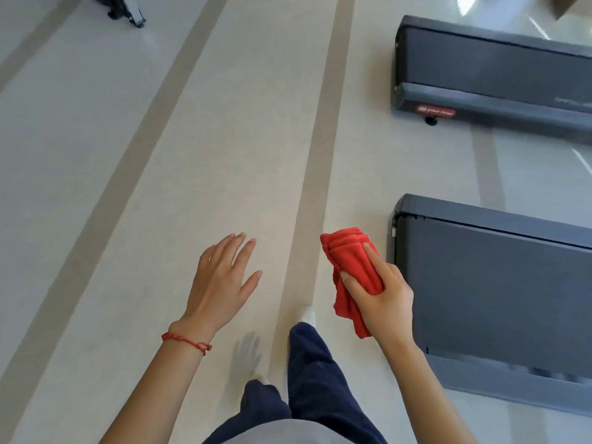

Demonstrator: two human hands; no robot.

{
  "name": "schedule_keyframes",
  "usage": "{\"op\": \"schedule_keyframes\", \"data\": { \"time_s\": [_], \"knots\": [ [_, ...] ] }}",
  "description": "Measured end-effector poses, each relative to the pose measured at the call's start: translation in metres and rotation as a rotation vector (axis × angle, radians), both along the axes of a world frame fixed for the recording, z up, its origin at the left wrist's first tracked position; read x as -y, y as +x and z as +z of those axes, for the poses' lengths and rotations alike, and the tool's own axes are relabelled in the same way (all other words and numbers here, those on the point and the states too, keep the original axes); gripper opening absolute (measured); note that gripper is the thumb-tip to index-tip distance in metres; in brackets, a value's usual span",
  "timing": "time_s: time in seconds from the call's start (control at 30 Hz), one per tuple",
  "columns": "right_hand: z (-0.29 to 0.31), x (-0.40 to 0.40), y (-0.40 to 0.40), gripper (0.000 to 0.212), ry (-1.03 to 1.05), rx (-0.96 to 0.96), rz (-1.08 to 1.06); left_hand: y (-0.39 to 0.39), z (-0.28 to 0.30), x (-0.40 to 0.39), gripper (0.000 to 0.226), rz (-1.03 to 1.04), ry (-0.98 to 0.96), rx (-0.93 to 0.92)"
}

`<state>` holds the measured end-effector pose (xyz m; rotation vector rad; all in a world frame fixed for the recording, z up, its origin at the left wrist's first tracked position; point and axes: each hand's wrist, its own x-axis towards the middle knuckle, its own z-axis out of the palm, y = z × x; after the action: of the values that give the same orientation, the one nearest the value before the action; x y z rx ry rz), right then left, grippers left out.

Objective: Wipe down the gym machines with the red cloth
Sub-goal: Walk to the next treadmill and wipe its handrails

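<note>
red cloth in the right hand, beside the treadmills

the right hand [381,293] grips the red cloth [350,277], thumb across its near face and a finger laid along the top edge. the cloth is bunched into a thick roll; its folded end sticks out beyond the fingertips, showing stacked ribbed layers, and a looser tail hangs below the palm. the fabric looks soft and napped, like terry or microfibre. cloth and hand hang in the air just left of the near treadmill [499,283], not touching it

the left hand [221,280] is released, fingers straight and slightly spread, palm down over the floor [96,187], holding nothing. a thin red string bracelet [187,342] circles its wrist

the near treadmill's end is a dark grey block with rounded plastic corners and a flat matte belt. a second treadmill [493,68] lies farther ahead, same build, with a small red oval badge on its side rail. the floor is pale, smooth and slightly glossy, crossed by long tan stripes. dark blue trouser legs [317,379] and a white shoe tip show below the hands
</note>
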<state>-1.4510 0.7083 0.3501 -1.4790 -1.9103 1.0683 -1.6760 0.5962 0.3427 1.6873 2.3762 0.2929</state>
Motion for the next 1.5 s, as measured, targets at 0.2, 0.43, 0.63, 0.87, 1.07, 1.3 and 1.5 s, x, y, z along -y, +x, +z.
{"op": "schedule_keyframes", "data": {
  "time_s": [0.2, 0.43, 0.63, 0.87, 1.07, 1.3, 1.5],
  "knots": [
    [0.003, -0.093, -0.012, 0.057, -0.013, -0.007, -0.016, -0.014, 0.005, -0.103, 0.049, -0.011, 0.060, -0.017],
    [0.008, -0.187, -0.041, 0.057, -0.014, -0.002, -0.031, -0.040, 0.014, -0.200, 0.046, -0.052, 0.084, -0.050],
    [0.000, -0.264, -0.083, 0.057, -0.023, 0.004, -0.086, -0.090, 0.006, -0.283, 0.044, -0.088, 0.094, -0.051],
    [0.001, -0.352, -0.144, 0.056, -0.025, -0.011, -0.203, -0.165, 0.013, -0.389, 0.044, -0.174, 0.075, -0.036],
    [0.002, -0.415, -0.183, 0.057, -0.048, -0.036, -0.271, -0.210, 0.017, -0.469, 0.053, -0.236, 0.029, -0.026],
    [-0.005, -0.494, -0.200, 0.058, -0.091, -0.007, -0.293, -0.226, 0.007, -0.560, 0.057, -0.282, 0.029, -0.007],
    [-0.009, -0.584, -0.198, 0.059, -0.041, 0.004, -0.290, -0.226, 0.004, -0.659, 0.051, -0.307, 0.051, -0.020]
  ]
}}
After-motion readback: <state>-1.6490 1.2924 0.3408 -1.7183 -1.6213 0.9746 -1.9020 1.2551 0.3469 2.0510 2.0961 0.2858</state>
